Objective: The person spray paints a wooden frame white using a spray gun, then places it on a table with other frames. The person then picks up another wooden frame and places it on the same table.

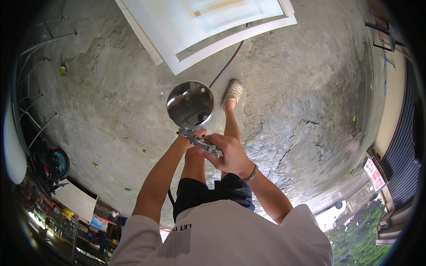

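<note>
In front of my waist is a metal spray gun with a large, round, mirror-like cup at its far end. My left hand is closed at the gun, just below the cup. The gun's body hides most of its fingers. My right hand closes around the near end of the gun, thumb and fingers pressed against the metal fittings. A bracelet circles the right wrist.
A white panel with a raised border lies ahead, above the floor. A dark red hose runs from under it toward the cup. Metal tube frames and a blue-rimmed wheel stand left. Cracked concrete floor spreads right.
</note>
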